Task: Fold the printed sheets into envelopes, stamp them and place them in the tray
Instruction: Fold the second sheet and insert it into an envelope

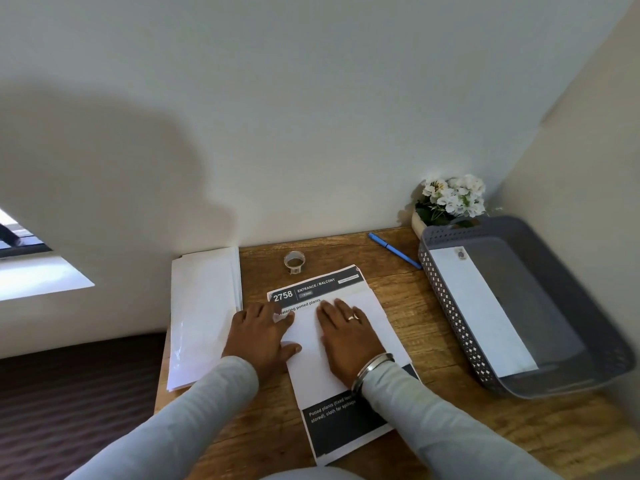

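Your left hand [261, 336] and right hand [346, 336] lay flat, fingers straight, gripping nothing. Both pressed on white paper [311, 386] covering middle of sheet [341, 427]. Sheet lay mid-desk [433, 341], header at far end, dark band near you. White stack [202, 313] just left of sheet. Tray [446, 289] at right held one stamped envelope [481, 313]. Tape roll [294, 262] and pen [394, 251] lay beyond sheet.
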A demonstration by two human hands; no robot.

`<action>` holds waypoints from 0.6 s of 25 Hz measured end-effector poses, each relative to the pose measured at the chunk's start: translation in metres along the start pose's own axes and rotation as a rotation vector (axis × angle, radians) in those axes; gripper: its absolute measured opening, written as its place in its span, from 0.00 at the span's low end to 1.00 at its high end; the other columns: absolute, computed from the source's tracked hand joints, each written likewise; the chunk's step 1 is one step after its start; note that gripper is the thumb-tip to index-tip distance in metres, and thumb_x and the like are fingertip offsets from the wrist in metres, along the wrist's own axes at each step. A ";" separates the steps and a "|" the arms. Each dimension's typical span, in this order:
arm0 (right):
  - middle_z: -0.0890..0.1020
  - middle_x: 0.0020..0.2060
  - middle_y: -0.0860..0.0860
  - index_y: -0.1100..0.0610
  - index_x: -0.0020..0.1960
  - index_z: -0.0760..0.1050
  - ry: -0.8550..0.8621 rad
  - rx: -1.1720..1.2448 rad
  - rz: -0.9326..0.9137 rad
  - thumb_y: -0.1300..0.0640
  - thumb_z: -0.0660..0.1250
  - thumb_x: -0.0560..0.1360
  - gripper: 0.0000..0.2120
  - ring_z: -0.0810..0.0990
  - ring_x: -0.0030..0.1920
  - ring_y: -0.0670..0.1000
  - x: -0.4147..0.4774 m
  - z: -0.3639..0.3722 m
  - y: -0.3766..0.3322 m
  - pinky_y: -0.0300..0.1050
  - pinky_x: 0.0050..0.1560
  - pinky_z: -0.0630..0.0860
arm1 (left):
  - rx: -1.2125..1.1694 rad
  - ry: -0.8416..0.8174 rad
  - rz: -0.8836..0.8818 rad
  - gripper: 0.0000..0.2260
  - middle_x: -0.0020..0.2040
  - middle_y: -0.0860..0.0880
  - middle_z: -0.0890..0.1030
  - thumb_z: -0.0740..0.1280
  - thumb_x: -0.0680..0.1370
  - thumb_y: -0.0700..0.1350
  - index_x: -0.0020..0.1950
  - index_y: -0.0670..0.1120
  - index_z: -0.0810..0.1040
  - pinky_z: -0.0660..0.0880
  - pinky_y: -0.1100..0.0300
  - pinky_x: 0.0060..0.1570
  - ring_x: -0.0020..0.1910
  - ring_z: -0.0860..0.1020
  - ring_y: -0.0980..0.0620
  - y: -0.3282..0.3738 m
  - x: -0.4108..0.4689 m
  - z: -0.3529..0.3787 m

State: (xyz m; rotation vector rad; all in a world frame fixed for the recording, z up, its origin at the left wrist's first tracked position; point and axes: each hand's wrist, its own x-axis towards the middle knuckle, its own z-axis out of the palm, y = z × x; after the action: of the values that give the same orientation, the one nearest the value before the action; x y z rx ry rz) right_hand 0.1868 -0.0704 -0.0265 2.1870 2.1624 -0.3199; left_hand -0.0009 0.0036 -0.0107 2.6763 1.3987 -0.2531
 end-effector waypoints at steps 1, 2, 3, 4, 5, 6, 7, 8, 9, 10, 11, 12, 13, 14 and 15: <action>0.54 0.81 0.53 0.55 0.81 0.50 0.010 0.008 0.027 0.51 0.54 0.83 0.29 0.51 0.80 0.58 -0.002 0.000 0.014 0.58 0.78 0.51 | 0.003 -0.005 0.001 0.32 0.79 0.50 0.60 0.55 0.78 0.69 0.79 0.57 0.61 0.56 0.45 0.75 0.76 0.58 0.45 0.000 0.000 -0.001; 0.54 0.81 0.53 0.55 0.81 0.51 0.021 0.017 0.064 0.51 0.54 0.82 0.29 0.51 0.80 0.57 -0.003 -0.002 0.030 0.58 0.78 0.52 | 0.004 -0.008 0.002 0.32 0.79 0.50 0.60 0.55 0.78 0.70 0.79 0.57 0.61 0.56 0.45 0.75 0.77 0.58 0.45 -0.001 0.000 -0.001; 0.54 0.80 0.52 0.55 0.81 0.51 0.029 0.024 0.105 0.51 0.54 0.82 0.29 0.52 0.80 0.57 -0.005 -0.004 0.046 0.58 0.78 0.53 | 0.004 -0.009 0.002 0.32 0.79 0.51 0.60 0.55 0.78 0.70 0.79 0.57 0.61 0.56 0.45 0.75 0.77 0.58 0.45 0.000 0.000 -0.002; 0.55 0.80 0.52 0.54 0.81 0.52 0.030 0.026 0.143 0.51 0.54 0.82 0.29 0.53 0.79 0.56 -0.007 -0.007 0.059 0.58 0.77 0.54 | 0.002 -0.010 0.002 0.32 0.79 0.51 0.60 0.55 0.77 0.70 0.78 0.57 0.61 0.56 0.45 0.75 0.76 0.58 0.45 0.000 0.000 -0.003; 0.55 0.80 0.52 0.54 0.81 0.52 0.023 0.025 0.171 0.51 0.54 0.82 0.29 0.53 0.79 0.56 -0.008 -0.011 0.069 0.58 0.77 0.55 | -0.004 -0.010 0.001 0.32 0.78 0.51 0.61 0.56 0.77 0.70 0.78 0.57 0.62 0.56 0.45 0.75 0.76 0.59 0.45 0.002 0.000 -0.004; 0.55 0.80 0.51 0.54 0.81 0.52 0.009 0.025 0.189 0.51 0.53 0.82 0.29 0.53 0.79 0.56 -0.009 -0.014 0.075 0.58 0.77 0.55 | -0.014 -0.012 0.001 0.33 0.78 0.51 0.61 0.58 0.76 0.70 0.78 0.57 0.63 0.57 0.46 0.74 0.76 0.59 0.45 0.004 0.000 -0.007; 0.55 0.80 0.51 0.54 0.81 0.51 -0.008 0.025 0.201 0.51 0.53 0.82 0.29 0.53 0.79 0.56 -0.008 -0.016 0.078 0.58 0.77 0.55 | -0.029 -0.015 -0.001 0.33 0.77 0.51 0.62 0.60 0.75 0.70 0.77 0.57 0.64 0.57 0.46 0.74 0.75 0.60 0.45 0.007 0.002 -0.009; 0.55 0.80 0.51 0.54 0.81 0.51 -0.021 0.022 0.211 0.51 0.53 0.82 0.29 0.52 0.79 0.56 -0.007 -0.018 0.077 0.57 0.77 0.55 | -0.049 -0.018 -0.007 0.34 0.77 0.52 0.63 0.62 0.74 0.70 0.76 0.56 0.65 0.58 0.45 0.74 0.75 0.61 0.46 0.010 0.004 -0.012; 0.55 0.80 0.52 0.54 0.81 0.50 -0.028 0.017 0.217 0.52 0.53 0.82 0.29 0.52 0.79 0.56 -0.007 -0.019 0.076 0.58 0.77 0.54 | -0.070 -0.026 -0.016 0.35 0.76 0.52 0.64 0.64 0.73 0.70 0.75 0.55 0.66 0.59 0.45 0.74 0.75 0.61 0.46 0.012 0.007 -0.015; 0.55 0.80 0.52 0.54 0.81 0.50 -0.031 0.014 0.218 0.52 0.54 0.82 0.29 0.52 0.79 0.56 -0.007 -0.019 0.074 0.58 0.77 0.54 | -0.086 -0.042 -0.025 0.36 0.76 0.51 0.65 0.67 0.71 0.70 0.74 0.55 0.66 0.59 0.45 0.73 0.75 0.62 0.46 0.015 0.011 -0.017; 0.55 0.79 0.52 0.55 0.81 0.50 -0.034 0.015 0.216 0.52 0.54 0.82 0.29 0.52 0.79 0.56 -0.006 -0.020 0.073 0.59 0.77 0.54 | -0.090 -0.071 -0.031 0.36 0.75 0.51 0.65 0.69 0.70 0.69 0.74 0.54 0.66 0.60 0.44 0.73 0.75 0.62 0.45 0.017 0.015 -0.020; 0.55 0.79 0.52 0.55 0.81 0.50 -0.040 0.017 0.213 0.51 0.54 0.82 0.30 0.53 0.79 0.57 -0.006 -0.021 0.073 0.59 0.77 0.55 | -0.079 -0.110 -0.035 0.37 0.75 0.50 0.66 0.70 0.69 0.68 0.73 0.54 0.66 0.60 0.44 0.73 0.74 0.62 0.45 0.019 0.020 -0.023; 0.55 0.79 0.52 0.55 0.81 0.50 -0.044 0.015 0.210 0.50 0.54 0.82 0.30 0.53 0.79 0.57 -0.006 -0.022 0.073 0.59 0.77 0.55 | -0.062 -0.150 -0.041 0.37 0.75 0.50 0.67 0.71 0.69 0.68 0.73 0.54 0.66 0.60 0.44 0.72 0.74 0.63 0.44 0.020 0.023 -0.026; 0.56 0.79 0.52 0.55 0.81 0.51 -0.045 0.011 0.208 0.49 0.54 0.81 0.30 0.53 0.79 0.57 -0.007 -0.023 0.074 0.59 0.77 0.55 | -0.051 -0.181 -0.048 0.37 0.74 0.49 0.68 0.72 0.68 0.68 0.72 0.54 0.66 0.60 0.44 0.72 0.73 0.64 0.44 0.021 0.026 -0.029; 0.56 0.79 0.52 0.54 0.80 0.51 -0.048 0.010 0.207 0.47 0.55 0.81 0.31 0.54 0.79 0.57 -0.007 -0.024 0.074 0.59 0.77 0.56 | -0.050 -0.202 -0.057 0.37 0.74 0.49 0.69 0.72 0.68 0.68 0.72 0.54 0.67 0.61 0.44 0.72 0.73 0.65 0.44 0.022 0.029 -0.031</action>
State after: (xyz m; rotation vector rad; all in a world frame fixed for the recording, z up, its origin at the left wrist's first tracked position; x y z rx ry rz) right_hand 0.2633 -0.0746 -0.0103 2.3561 1.8927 -0.3686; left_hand 0.0363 0.0194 0.0140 2.4925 1.4013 -0.4725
